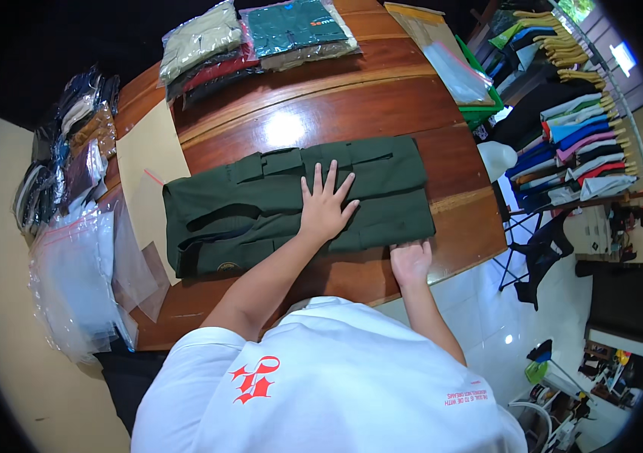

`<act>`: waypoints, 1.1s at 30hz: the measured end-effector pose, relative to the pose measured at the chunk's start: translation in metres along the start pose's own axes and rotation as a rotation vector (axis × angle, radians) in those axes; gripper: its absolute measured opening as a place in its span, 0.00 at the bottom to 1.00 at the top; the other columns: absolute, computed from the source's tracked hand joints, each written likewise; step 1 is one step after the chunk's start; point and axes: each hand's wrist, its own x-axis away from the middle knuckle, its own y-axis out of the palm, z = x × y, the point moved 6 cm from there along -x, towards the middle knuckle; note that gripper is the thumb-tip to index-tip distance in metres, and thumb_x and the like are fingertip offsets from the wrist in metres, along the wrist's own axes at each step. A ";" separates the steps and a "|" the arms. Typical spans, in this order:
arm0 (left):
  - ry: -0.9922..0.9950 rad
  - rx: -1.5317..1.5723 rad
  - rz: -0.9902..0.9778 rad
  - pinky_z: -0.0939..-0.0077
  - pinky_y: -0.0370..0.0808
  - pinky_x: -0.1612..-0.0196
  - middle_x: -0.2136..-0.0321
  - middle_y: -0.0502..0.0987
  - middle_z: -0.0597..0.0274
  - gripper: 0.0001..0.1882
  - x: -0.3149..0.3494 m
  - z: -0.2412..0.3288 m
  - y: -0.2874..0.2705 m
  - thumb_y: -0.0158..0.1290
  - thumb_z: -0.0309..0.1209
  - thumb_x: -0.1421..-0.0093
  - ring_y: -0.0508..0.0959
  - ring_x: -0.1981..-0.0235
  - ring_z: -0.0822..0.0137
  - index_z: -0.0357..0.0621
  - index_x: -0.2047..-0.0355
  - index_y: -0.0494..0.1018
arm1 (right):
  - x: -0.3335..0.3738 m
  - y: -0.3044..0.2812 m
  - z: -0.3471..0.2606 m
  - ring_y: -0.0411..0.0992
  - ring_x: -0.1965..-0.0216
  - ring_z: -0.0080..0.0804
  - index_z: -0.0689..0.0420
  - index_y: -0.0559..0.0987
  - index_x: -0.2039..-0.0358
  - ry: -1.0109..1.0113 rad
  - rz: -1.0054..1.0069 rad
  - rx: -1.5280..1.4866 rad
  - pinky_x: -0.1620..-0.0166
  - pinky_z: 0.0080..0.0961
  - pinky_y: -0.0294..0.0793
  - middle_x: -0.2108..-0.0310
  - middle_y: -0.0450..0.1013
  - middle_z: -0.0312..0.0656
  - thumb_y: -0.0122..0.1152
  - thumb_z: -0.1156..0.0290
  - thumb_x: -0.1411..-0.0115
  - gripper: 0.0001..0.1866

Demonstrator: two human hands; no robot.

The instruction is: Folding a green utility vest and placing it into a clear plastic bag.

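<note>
A dark green garment [268, 189] with pockets and a small round emblem lies folded lengthwise on the brown wooden table [261, 113]. Its left part shows a curved opening; whether it is a shirt or a vest I cannot tell. My left hand [325, 205] presses flat on the middle of the cloth, fingers spread. At the near right corner, my right hand [412, 263] holds the garment's near edge, its fingers partly tucked beneath the cloth.
Clear plastic bags [76, 264] and a sheet of tan cardboard [151, 147] lie on the left. Bagged clothes [200, 45] are stacked at the back, with more bagged garments [72, 136] far left. A green crate [480, 113] and a clothes rack [624, 90] stand at the right.
</note>
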 end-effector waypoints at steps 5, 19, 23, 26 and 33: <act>0.027 0.028 0.051 0.31 0.43 0.31 0.26 0.45 0.51 0.34 0.004 -0.002 0.000 0.44 0.56 0.33 0.43 0.26 0.42 0.64 0.30 0.58 | -0.063 0.022 0.012 0.64 0.35 0.43 0.54 0.69 0.37 0.005 -0.107 0.231 0.30 0.43 0.57 0.37 0.68 0.44 0.41 0.50 0.28 0.28; -0.286 0.548 0.182 0.51 0.47 0.28 0.27 0.46 0.40 0.30 -0.011 -0.040 0.027 0.41 0.41 0.28 0.47 0.26 0.44 0.44 0.29 0.56 | -0.105 0.069 0.087 0.65 0.36 0.44 0.55 0.68 0.36 0.179 -0.253 0.329 0.31 0.42 0.59 0.37 0.68 0.44 0.42 0.47 0.29 0.31; -0.190 0.711 0.117 0.52 0.47 0.28 0.27 0.46 0.43 0.29 -0.012 -0.045 0.013 0.44 0.36 0.30 0.49 0.26 0.47 0.48 0.29 0.56 | -0.094 0.072 0.088 0.65 0.36 0.44 0.55 0.68 0.36 0.184 -0.253 0.362 0.32 0.42 0.59 0.37 0.68 0.44 0.42 0.46 0.29 0.31; -0.111 0.394 -0.034 0.38 0.47 0.30 0.29 0.54 0.50 0.31 -0.003 -0.037 -0.014 0.50 0.37 0.33 0.55 0.28 0.50 0.53 0.31 0.60 | -0.077 0.066 0.078 0.65 0.36 0.44 0.55 0.68 0.36 0.176 -0.233 0.392 0.32 0.42 0.60 0.37 0.68 0.44 0.42 0.46 0.29 0.32; -0.389 0.074 0.010 0.17 0.47 0.38 0.25 0.39 0.48 0.47 0.029 -0.041 -0.054 0.55 0.65 0.45 0.41 0.29 0.27 0.67 0.28 0.55 | -0.048 0.053 0.053 0.66 0.37 0.44 0.56 0.68 0.35 0.147 -0.205 0.454 0.32 0.42 0.60 0.37 0.68 0.45 0.41 0.44 0.30 0.33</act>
